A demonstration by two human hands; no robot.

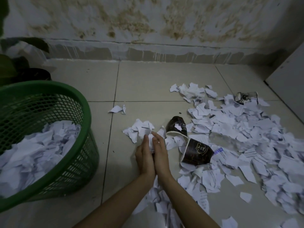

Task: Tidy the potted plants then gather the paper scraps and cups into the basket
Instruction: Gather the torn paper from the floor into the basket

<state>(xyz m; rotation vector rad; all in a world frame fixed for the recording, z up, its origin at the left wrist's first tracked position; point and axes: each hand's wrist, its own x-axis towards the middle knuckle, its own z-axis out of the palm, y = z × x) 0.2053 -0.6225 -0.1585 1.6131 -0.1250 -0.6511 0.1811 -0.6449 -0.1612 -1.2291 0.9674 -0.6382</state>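
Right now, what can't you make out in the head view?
- Potted plant: cut off by the left edge, dark.
- Green basket: cut off at the left edge.
- Scraps between left hand and right hand: mostly hidden by the palms.
- Clear bottle: blurred.

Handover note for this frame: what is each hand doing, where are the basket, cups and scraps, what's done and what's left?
Left hand and right hand: straight fingers pressed together around a wad of paper scraps on the floor.
Green basket, at left, already holds scraps.
Left to do: the scrap pile to the right, two dark cups lying by the hands, and a crushed cup farther back.
Potted plant stands behind the basket.
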